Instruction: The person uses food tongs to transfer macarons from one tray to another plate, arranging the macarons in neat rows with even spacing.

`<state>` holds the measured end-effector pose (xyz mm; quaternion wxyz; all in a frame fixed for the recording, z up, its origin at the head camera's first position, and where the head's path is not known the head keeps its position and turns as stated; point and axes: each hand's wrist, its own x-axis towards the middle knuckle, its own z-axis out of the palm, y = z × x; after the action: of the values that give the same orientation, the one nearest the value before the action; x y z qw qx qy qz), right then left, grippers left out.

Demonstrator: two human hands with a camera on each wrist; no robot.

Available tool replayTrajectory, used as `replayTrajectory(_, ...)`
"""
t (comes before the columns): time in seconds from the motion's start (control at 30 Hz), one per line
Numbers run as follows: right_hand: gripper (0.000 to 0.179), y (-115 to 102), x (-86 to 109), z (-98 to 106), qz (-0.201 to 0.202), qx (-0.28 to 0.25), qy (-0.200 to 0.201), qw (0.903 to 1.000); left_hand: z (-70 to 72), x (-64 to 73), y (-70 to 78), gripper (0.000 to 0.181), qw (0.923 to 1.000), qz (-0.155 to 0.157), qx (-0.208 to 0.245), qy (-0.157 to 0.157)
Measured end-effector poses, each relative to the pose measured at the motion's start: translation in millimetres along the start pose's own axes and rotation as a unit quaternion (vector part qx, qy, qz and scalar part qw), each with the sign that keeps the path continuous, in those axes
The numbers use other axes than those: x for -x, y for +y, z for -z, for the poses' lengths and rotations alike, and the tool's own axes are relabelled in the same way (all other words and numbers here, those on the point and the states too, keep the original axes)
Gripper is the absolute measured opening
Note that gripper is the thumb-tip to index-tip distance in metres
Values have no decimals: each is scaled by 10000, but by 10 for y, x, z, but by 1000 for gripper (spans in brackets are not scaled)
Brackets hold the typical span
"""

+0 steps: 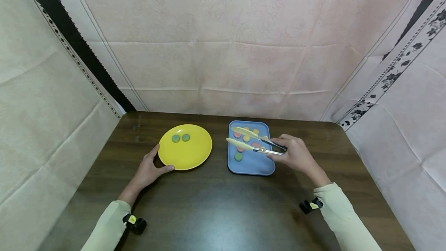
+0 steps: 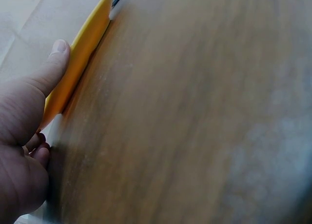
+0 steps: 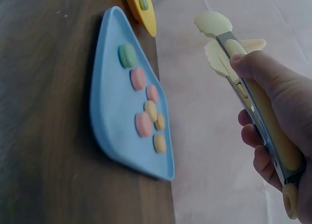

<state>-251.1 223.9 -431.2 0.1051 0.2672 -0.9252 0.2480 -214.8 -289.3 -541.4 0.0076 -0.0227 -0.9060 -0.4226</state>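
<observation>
Yellow and glossy, a round plate [image 1: 186, 156] lies on the left side of the dark wooden counter [image 1: 209, 204], carrying two green discs [image 1: 186, 137] close together toward its far side. The left hand [image 1: 149, 169] grips the plate's rim, thumb along the near left edge and the other fingers round the left side.

To the plate's right, a little apart, a blue rectangular tray [image 1: 252, 167] lies on the counter. On it sit a green round piece [image 1: 238, 157] near the left edge, several pink pieces [image 3: 138, 78] and several yellowish pieces [image 3: 159, 143]. Over the tray, the right hand [image 1: 294, 152] holds a pair of tongs [image 1: 259, 150], its fingers wrapped round the handles. The two pale yellow tips are spread apart, pointing left toward the plate; the right wrist view shows them raised clear of the tray.

Pale green sleeves [image 1: 108, 226] cover both forearms, with a small black device [image 1: 136, 224] strapped at each wrist. Light patterned cloth [image 1: 223, 65] hangs behind the counter.
</observation>
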Motion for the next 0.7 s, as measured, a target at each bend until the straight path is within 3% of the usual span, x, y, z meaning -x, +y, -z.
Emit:
replayTrajectory(0.33, 48, 134, 289, -92, -294, -158, -304, 9990, 2, 1, 12, 120, 10000, 17, -23, -10)
replayTrajectory(0.7, 50, 222, 475, -229, -418, -35, -498, 9979, 1, 2, 20, 121, 10000, 38, 23, -8)
